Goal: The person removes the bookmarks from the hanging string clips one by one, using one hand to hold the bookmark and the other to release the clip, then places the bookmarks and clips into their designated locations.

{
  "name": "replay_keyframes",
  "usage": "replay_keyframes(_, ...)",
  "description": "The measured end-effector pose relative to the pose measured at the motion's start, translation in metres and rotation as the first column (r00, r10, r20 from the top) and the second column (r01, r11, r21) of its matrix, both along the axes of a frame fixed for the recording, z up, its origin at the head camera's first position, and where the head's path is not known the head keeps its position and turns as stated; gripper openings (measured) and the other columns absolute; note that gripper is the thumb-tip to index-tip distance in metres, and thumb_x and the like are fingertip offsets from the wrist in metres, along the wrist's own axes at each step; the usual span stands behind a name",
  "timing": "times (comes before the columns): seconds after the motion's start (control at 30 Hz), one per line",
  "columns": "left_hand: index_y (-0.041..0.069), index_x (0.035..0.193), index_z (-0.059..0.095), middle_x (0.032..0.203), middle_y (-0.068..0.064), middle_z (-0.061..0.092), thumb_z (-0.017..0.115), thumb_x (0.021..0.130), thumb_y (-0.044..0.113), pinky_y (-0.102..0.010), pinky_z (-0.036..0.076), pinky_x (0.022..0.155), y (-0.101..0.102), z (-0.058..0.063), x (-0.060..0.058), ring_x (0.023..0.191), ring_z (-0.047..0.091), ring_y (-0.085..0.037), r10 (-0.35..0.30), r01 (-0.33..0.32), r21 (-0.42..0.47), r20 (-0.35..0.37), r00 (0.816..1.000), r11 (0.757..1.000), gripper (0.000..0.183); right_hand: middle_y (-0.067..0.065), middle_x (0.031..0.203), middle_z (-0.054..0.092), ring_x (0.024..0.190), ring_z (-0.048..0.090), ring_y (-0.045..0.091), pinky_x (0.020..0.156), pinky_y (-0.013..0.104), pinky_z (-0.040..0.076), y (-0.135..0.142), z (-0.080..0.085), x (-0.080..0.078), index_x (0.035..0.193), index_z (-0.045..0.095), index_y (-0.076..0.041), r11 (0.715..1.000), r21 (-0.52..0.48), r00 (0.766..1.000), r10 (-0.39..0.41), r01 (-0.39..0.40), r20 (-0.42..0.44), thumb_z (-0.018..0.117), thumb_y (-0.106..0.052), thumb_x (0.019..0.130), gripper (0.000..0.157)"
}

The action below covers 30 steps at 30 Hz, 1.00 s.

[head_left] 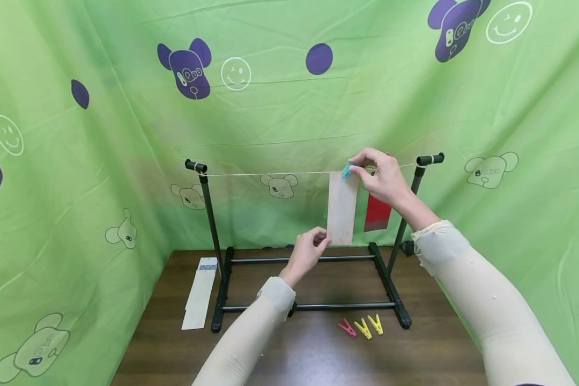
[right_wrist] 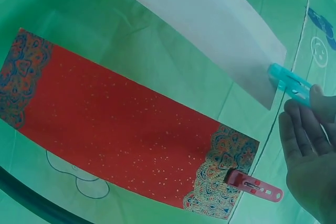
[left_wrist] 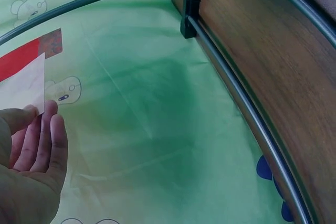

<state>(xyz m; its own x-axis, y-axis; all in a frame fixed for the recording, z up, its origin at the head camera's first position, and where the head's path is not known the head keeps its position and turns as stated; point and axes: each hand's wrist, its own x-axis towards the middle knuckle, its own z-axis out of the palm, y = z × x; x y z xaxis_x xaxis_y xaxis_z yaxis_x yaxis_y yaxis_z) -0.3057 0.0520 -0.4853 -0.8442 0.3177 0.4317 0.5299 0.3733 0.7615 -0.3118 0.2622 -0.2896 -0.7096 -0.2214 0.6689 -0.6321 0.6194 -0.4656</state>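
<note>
A white paper strip (head_left: 341, 209) hangs at the cord (head_left: 270, 173), with a blue clothespin (right_wrist: 290, 83) at its top edge. My right hand (head_left: 378, 174) pinches that clothespin between thumb and fingers. Down at the strip's lower left corner, my left hand (head_left: 310, 252) pinches the paper; the left wrist view shows the thumb on the corner of the white strip (left_wrist: 26, 85). Beside it on the cord hangs a red strip (right_wrist: 126, 124) with patterned ends, held by a red clothespin (right_wrist: 254, 184). In the head view my right hand partly covers the red strip.
A black stand (head_left: 212, 220) carries the cord between its two posts. On the brown table (head_left: 309, 354) lie a pink clothespin (head_left: 347, 327) and two yellow clothespins (head_left: 363, 328). More white strips (head_left: 200, 295) lie left of the stand. A green printed curtain (head_left: 280, 118) surrounds the table.
</note>
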Motion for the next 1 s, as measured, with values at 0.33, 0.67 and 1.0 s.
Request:
replay_keyframes(0.33, 0.004, 0.112, 0.076, 0.098, -0.005, 0.079, 0.073, 0.104, 0.009, -0.018, 0.058, 0.078, -0.003, -0.002, 0.004, 0.085, 0.073, -0.010, 0.031, -0.029, 0.059, -0.024, 0.999, 0.998, 0.011, 0.010, 0.105, 0.079, 0.091, 0.064, 0.000, 0.060, 0.015, 0.046, -0.002, -0.003, 0.001, 0.103, 0.076, -0.003, 0.998, -0.063, 0.998, 0.000, -0.004, -0.069, 0.078, -0.003, 0.098, 0.005)
replay_keyframes(0.67, 0.004, 0.112, 0.076, 0.099, -0.005, 0.080, 0.074, 0.103, 0.010, -0.018, 0.059, 0.078, -0.010, -0.007, 0.003, 0.085, 0.072, -0.008, 0.042, -0.039, 0.063, -0.042, 0.998, 0.997, 0.011, 0.013, 0.107, 0.077, 0.092, 0.066, 0.001, 0.072, 0.012, 0.057, -0.001, -0.005, 0.003, 0.103, 0.075, 0.002, 0.988, -0.134, 0.990, 0.053, -0.070, -0.128, 0.076, 0.001, 0.098, 0.006)
replay_keyframes(1.0, 0.005, 0.113, 0.077, 0.099, -0.004, 0.080, 0.073, 0.104, 0.012, -0.018, 0.059, 0.078, -0.017, -0.010, 0.005, 0.086, 0.073, -0.009, 0.067, -0.063, 0.064, -0.050, 0.997, 0.996, 0.012, 0.017, 0.109, 0.076, 0.096, 0.068, 0.000, 0.073, 0.012, 0.058, -0.002, -0.010, 0.006, 0.104, 0.073, 0.006, 0.978, -0.180, 0.981, 0.070, -0.103, -0.183, 0.074, 0.002, 0.099, 0.006)
